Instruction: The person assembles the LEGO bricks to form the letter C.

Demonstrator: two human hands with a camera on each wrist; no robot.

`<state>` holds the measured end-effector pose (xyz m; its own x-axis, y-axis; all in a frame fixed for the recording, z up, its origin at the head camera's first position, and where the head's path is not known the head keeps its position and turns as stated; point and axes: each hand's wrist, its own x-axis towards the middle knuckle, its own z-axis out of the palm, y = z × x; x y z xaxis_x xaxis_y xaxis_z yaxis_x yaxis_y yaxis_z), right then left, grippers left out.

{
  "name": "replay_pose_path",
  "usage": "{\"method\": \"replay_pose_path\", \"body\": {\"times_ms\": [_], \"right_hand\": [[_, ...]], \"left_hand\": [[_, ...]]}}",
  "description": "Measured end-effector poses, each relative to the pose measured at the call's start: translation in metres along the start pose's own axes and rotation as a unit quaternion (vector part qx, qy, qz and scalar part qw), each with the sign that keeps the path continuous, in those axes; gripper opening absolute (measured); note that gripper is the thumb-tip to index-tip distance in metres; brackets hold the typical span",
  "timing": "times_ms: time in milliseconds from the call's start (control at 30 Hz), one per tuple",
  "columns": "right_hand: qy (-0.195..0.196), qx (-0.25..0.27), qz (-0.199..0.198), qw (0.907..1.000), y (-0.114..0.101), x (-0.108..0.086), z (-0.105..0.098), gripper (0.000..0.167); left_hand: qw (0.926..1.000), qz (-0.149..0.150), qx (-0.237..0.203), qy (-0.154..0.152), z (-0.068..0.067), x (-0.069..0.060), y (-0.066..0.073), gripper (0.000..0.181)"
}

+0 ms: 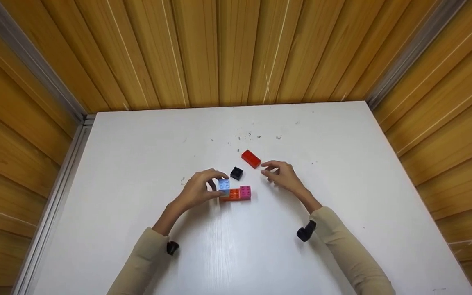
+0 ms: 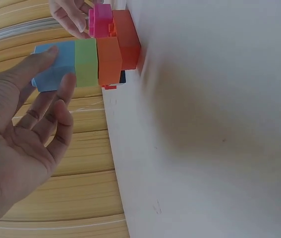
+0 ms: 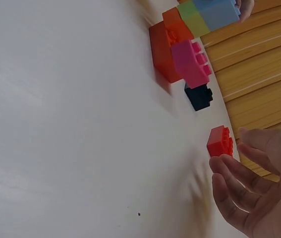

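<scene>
My left hand (image 1: pixel 197 189) pinches a light blue building brick (image 2: pixel 56 64) between thumb and fingers. That brick tops a tower, with a green brick (image 2: pixel 85 62) and an orange brick (image 2: pixel 109 60) below it. The tower stands at the left end of a long red-orange brick (image 2: pixel 127 40) lying on the table. A pink brick (image 1: pixel 245 192) sits on the right end of this base. My right hand (image 1: pixel 284 177), fingers loosely bent and holding nothing, hovers near a loose red brick (image 1: pixel 251 159). Between the red brick and the assembly lies a small black brick (image 1: pixel 237 173).
The white table (image 1: pixel 137 143) carries small dark marks behind the bricks. Wood-look panels (image 1: pixel 219 53) wall in the back and both sides, with a metal rail (image 1: pixel 55 205) along the left edge. A small black device (image 1: pixel 306 231) is on the right wrist.
</scene>
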<state>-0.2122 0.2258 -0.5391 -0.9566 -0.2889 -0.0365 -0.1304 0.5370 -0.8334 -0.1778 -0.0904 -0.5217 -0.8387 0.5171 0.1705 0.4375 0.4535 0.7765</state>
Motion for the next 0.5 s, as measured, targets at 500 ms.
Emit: {"method": "replay_pose_path", "body": {"times_ms": [500], "right_hand": [[0.133,-0.026,-0.075,0.988,0.01,0.033,0.029,0.045]], "left_hand": [[0.9958,0.001,-0.078,0.048,0.009,-0.02,-0.013,0.043]]}}
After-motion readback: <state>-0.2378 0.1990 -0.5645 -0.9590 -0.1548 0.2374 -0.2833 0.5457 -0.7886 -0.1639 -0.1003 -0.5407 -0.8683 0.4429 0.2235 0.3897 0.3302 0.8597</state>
